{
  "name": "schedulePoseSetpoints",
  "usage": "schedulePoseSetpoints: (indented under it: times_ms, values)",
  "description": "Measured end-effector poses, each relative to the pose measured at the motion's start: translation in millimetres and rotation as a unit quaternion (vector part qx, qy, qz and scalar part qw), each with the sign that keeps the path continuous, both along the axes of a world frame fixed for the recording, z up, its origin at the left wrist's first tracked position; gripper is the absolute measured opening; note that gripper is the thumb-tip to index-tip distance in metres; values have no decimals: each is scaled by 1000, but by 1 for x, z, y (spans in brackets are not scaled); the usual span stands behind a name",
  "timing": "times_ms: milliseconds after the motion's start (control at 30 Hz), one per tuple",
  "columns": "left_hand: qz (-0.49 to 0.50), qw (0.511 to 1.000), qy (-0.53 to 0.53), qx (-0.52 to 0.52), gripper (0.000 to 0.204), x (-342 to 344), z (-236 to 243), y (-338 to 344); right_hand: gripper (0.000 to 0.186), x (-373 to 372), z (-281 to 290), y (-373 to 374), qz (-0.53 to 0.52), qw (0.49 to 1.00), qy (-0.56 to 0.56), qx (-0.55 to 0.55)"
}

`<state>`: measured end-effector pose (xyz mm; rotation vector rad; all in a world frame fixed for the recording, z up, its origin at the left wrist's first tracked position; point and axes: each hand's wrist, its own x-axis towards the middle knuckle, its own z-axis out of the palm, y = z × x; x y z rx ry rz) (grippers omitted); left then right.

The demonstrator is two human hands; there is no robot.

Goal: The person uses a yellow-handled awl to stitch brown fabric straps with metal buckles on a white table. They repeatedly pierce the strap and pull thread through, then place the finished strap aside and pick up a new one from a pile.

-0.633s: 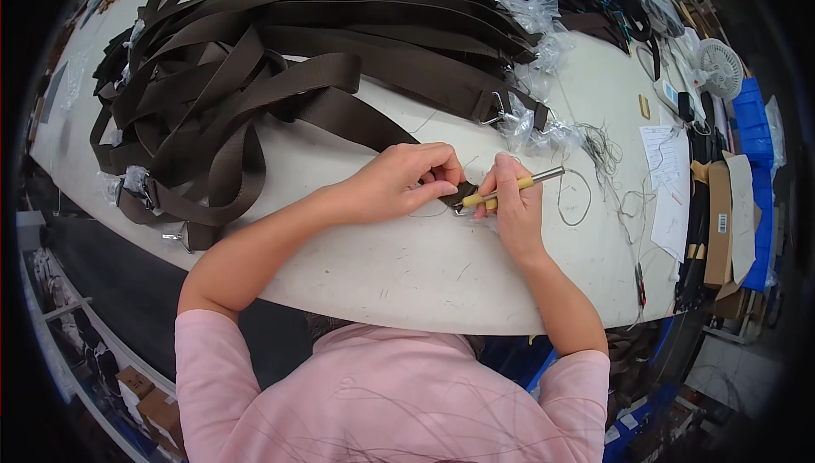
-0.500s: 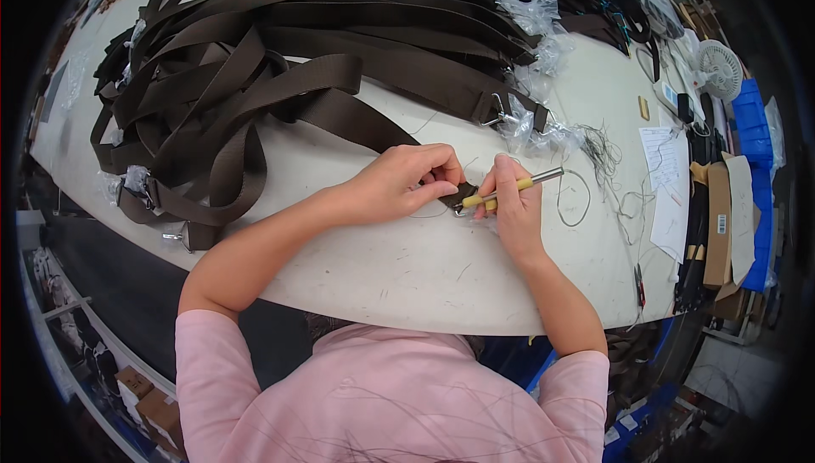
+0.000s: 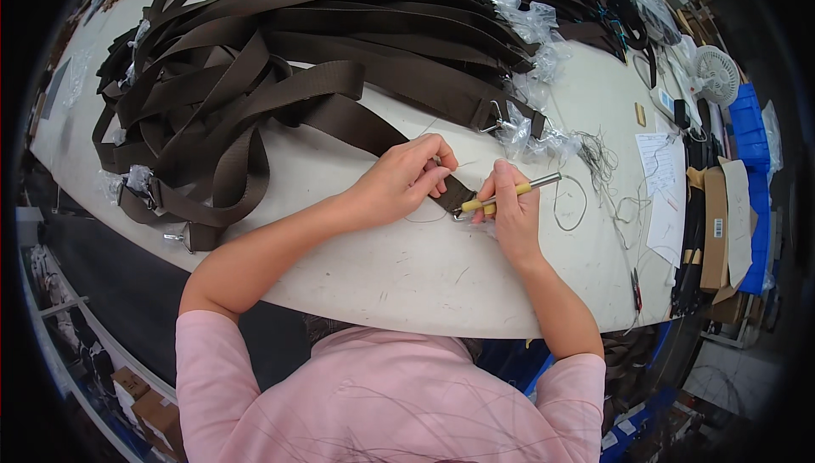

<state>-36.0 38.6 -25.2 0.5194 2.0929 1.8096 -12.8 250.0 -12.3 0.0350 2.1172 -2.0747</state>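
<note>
My left hand [image 3: 401, 183] lies across a dark brown webbing strap [image 3: 348, 122], thumb and index finger pinched together. Whether a thread is between those fingertips is too small to tell. Just beyond them, the strap's end [image 3: 457, 196] shows, with a small metal piece at its tip. In my closed right hand [image 3: 512, 208] is a slim awl-like tool with a yellow handle [image 3: 520, 190] and a silver rear end. Its thin dark point meets the strap end. Beneath my right fingers, a bit of clear plastic shows. A fine thread curves on the table below my left hand.
Many brown straps [image 3: 204, 115] heap over the left and back of the white table [image 3: 356, 280]. Plastic-wrapped metal buckles [image 3: 518, 128] lie at their ends. To the right are tangled threads [image 3: 598, 156], papers [image 3: 662, 179], red-handled snips [image 3: 636, 289], a small fan [image 3: 716, 74] and a cardboard box [image 3: 717, 230].
My left hand has drawn back slightly up and left from the tool, uncovering more of the strap end. My right hand keeps the tool at nearly the same spot.
</note>
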Motion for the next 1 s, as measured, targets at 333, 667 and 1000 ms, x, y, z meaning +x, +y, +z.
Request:
schedulePoseSetpoints:
  times_ms: [333, 667, 1000]
  values:
    - [3, 992, 54, -111, 14, 1, 12, 4, 55, -19, 3, 5, -87, 989, 28, -116]
    - [-33, 970, 6, -240, 18, -12, 24, 13, 55, -9, -5, 3, -16, 1000, 8, 2]
    - [-55, 968, -19, -244, 20, -14, 32, 11, 51, -8, -10, -1, -2, 1000, 17, -3]
